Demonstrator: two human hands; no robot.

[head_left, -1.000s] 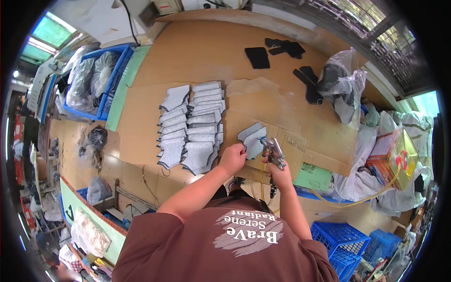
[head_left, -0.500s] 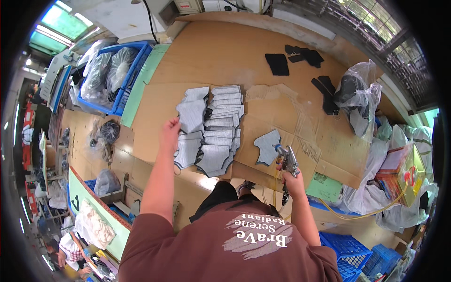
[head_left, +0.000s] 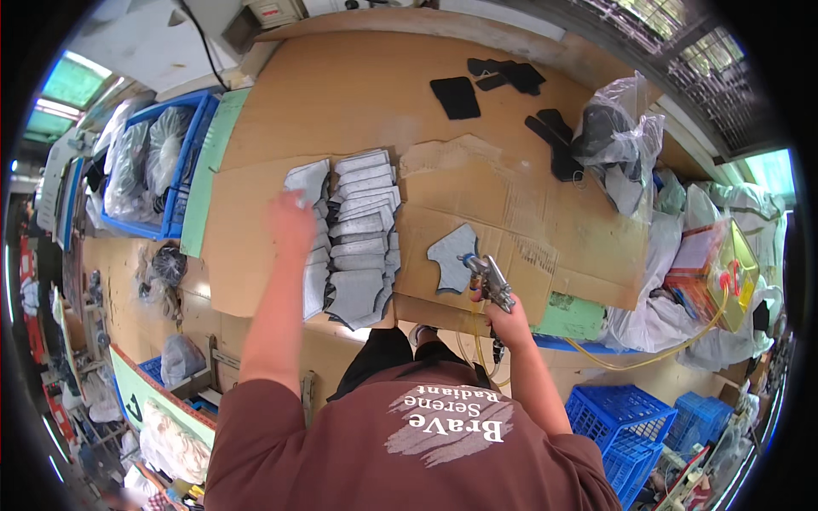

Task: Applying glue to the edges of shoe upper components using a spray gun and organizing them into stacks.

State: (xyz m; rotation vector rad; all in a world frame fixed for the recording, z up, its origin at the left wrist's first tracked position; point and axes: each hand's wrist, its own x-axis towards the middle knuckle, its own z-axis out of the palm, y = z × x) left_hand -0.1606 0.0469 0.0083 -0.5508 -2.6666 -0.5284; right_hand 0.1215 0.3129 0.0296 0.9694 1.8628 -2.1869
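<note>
My right hand (head_left: 509, 322) grips a metal spray gun (head_left: 492, 283) with thin yellowish hoses below it. The gun's nozzle overlaps the right edge of a single grey fabric piece (head_left: 450, 253) lying on the cardboard. My left hand (head_left: 291, 215) is over the left side of a row of overlapping grey fabric pieces (head_left: 308, 178); motion blur smears its fingers, so I cannot make out their grip. Beside that row lies a second, longer row of similar grey pieces (head_left: 360, 226), fanned toward me.
Cardboard (head_left: 341, 94) covers the table. Black cut pieces (head_left: 456, 98) and a clear plastic bag (head_left: 626, 128) lie at the far right. A blue crate (head_left: 183, 192) with bagged items stands left. At right, a yellow hose (head_left: 609, 366) runs from a tin (head_left: 733, 264).
The whole view has shifted leftward. Relative to the table, my left hand has moved from the left row's outer edge in over its pieces. My right hand still holds the spray gun.
</note>
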